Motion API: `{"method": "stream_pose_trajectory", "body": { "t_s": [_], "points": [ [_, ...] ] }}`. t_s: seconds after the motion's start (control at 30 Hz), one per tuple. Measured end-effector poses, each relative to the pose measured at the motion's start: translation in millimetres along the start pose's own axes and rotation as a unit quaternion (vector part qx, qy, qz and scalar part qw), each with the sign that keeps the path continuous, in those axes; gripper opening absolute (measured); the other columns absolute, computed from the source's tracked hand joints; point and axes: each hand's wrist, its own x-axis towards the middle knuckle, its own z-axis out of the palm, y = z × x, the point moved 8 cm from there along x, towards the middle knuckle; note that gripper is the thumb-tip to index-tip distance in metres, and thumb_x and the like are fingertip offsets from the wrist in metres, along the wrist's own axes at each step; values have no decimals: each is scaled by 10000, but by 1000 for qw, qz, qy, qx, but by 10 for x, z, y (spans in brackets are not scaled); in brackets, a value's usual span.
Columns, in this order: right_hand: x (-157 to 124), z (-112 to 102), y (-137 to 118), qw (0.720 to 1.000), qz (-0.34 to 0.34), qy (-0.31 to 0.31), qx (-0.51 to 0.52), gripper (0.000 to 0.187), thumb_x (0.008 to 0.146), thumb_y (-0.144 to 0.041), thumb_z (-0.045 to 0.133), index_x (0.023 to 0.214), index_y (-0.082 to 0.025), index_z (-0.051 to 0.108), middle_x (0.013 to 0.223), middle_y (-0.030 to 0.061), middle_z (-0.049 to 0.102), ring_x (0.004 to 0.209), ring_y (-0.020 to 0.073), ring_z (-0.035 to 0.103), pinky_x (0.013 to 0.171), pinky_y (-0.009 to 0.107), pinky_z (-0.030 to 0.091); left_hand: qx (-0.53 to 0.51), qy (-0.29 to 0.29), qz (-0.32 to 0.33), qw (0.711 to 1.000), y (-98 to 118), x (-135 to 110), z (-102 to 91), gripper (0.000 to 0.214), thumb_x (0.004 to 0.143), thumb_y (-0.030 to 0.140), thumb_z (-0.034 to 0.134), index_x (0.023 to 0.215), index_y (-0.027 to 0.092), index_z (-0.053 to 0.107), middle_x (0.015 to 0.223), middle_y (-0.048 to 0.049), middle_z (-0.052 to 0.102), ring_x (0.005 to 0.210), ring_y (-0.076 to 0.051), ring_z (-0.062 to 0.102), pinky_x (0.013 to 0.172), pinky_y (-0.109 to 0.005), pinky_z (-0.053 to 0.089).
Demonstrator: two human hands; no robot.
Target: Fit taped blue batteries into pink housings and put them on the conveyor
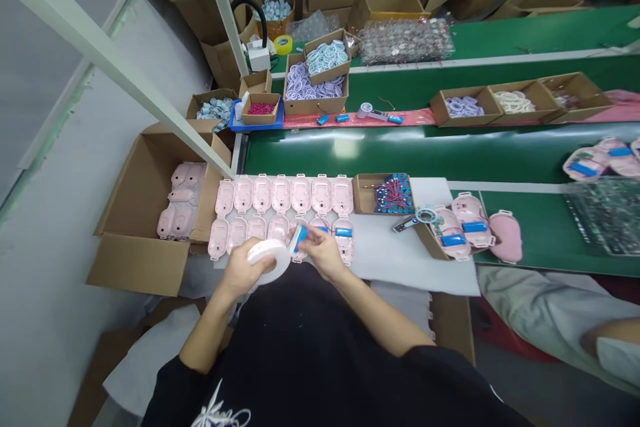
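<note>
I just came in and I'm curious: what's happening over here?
Somebody's left hand holds a roll of white tape, and their right hand holds what looks like a blue battery. Pink shells lie in two rows in front of them. The nearer row's right-end shell has another blue piece in it.

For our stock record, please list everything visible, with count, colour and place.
White tape roll: one, white, held
Batteries: several, blue, one held, others around
Shells: at least eighteen, pink, centre, left, right
Sheet: one, white, beneath centre shells
Boxes: many, brown, left, far side, right
Wired parts: many, blue-red, centre box
Rings: many, purple, blue, white, far boxes
Tray: one, blue, far left
Yellow tape roll: one, yellow, far left
Belts: at least two, green, across
Co-worker: one, grey clothing, right
Left hand: one, bare, holding white tape roll
Right hand: one, bare, holding battery
Shirt: one, black, bottom
</note>
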Motion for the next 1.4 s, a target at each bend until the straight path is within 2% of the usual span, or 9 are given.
{"method": "stream_pose_trajectory", "body": {
  "t_s": [0.13,0.27,0.33,0.47,0.53,0.83,1.07,1.23,1.4],
  "points": [
    [651,-578,-263,986,-114,118,10,591,729,-495,874,1209,-232,652,1182,83,753,1216,245,668,1040,425,562,-22,9,-33,999,-342,38,-213,326,706,471,795,847,184,735,732,-25,711,693,-204,630,654,-291,473],
    [1042,-774,337,963,-1,41,-268,613,724,-391,866,1252,-186,630,1248,133,733,1195,260,677,1065,458,520,-82,116,-44,989,-774,-13,-673,411,740,522,782,905,154,701,631,7,643,572,-153,559,606,-268,455],
    [1080,-767,704,894,36,-13,-447,514,821,-325,785,1287,-174,632,1300,156,714,1221,266,664,1090,429,486,-97,116,-51,987,-911,-38,-741,422,744,527,788,906,149,694,617,11,634,558,-145,551,593,-259,446],
    [1087,-644,1189,664,58,-141,-732,450,952,-202,596,1402,-217,590,1425,128,649,1278,271,614,1066,360,455,-95,99,-66,988,-1033,-86,-686,417,736,521,798,892,148,696,629,9,640,564,-142,556,591,-247,436],
    [1095,-601,1284,609,63,-177,-771,438,958,-139,534,1386,-198,607,1438,130,636,1271,269,605,1032,347,459,-97,98,-72,988,-1086,-113,-660,408,746,518,791,892,150,696,632,11,642,571,-143,559,600,-247,439],
    [1087,-486,1454,553,64,-211,-804,443,944,-14,415,1281,-154,666,1357,156,667,1257,252,594,987,322,467,-111,111,-85,984,-1334,-158,-735,416,752,512,798,919,144,699,662,15,625,571,-129,533,590,-243,430],
    [1071,-424,1560,536,69,-207,-815,433,963,-29,392,1294,-131,653,1303,185,682,1202,281,627,956,347,490,-105,107,-99,984,-1340,-154,-778,404,747,505,798,918,151,706,645,18,629,565,-134,537,591,-244,426],
    [1080,-400,1469,535,57,-227,-812,372,971,-103,488,1306,-113,649,1339,194,657,1282,287,559,1052,355,434,-90,96,-84,988,-1323,-121,-760,365,751,490,790,851,152,695,655,10,625,591,-132,531,585,-234,407],
    [862,-588,1224,580,2,-174,-796,403,1031,-347,475,1367,-173,612,1361,169,647,1276,299,552,1083,376,405,-106,97,-91,985,-1386,-150,-757,390,749,498,797,888,147,698,642,17,608,580,-132,520,576,-236,402]
  ]
}}
